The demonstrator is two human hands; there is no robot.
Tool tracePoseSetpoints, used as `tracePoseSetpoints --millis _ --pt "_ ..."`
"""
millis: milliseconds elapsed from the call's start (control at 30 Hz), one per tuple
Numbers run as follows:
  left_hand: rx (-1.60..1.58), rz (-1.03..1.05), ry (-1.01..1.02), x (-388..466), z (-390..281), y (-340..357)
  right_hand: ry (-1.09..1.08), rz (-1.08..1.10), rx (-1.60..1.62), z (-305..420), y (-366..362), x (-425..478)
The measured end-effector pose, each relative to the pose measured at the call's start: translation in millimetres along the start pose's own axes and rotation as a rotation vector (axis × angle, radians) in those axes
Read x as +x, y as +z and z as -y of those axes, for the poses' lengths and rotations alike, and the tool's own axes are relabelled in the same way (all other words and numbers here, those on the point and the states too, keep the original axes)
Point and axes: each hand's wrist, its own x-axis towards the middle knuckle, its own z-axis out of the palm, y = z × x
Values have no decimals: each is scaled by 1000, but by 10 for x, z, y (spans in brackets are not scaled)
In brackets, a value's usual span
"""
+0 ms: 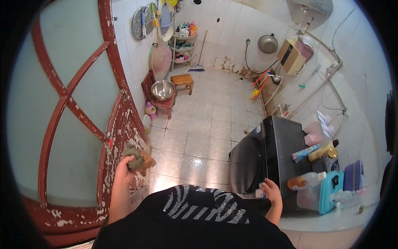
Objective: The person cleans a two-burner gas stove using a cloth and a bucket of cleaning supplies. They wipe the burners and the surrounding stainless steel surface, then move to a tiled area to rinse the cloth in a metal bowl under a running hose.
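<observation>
My left hand (125,169) grips a bunched bundle of cloth (136,160), part grey-green and part orange-brown, beside the peeling red door (124,124). What the bundle is exactly, I cannot tell. My right hand (272,190) is at the front of a black front-loading washing machine (270,149), near a white label (260,193). Its fingers are bent, and whether they hold something small or only touch the machine is unclear. The machine's round dark door (247,165) faces the tiled floor.
On the machine's top stand a bottle of amber liquid (303,182), a turquoise-lidded plastic box (331,193) and a gold bottle (321,151). Ahead, a steel basin (163,90) rests on a red chair (166,104) beside a wooden stool (182,81). A detergent bottle (150,110) stands on the floor.
</observation>
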Motion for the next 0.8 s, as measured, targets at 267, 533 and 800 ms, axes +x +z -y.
tracePoseSetpoints --millis 267,533,800 --pt "-126 -1 -13 1915 -288 1034 199 68 -119 271 139 1063" --pt "-305 -113 -29 3383 -370 1524 90 180 -286 972 784 3999" --pt "-431 -263 155 4143 -815 1497 -72 590 -252 3183 2883 6322"
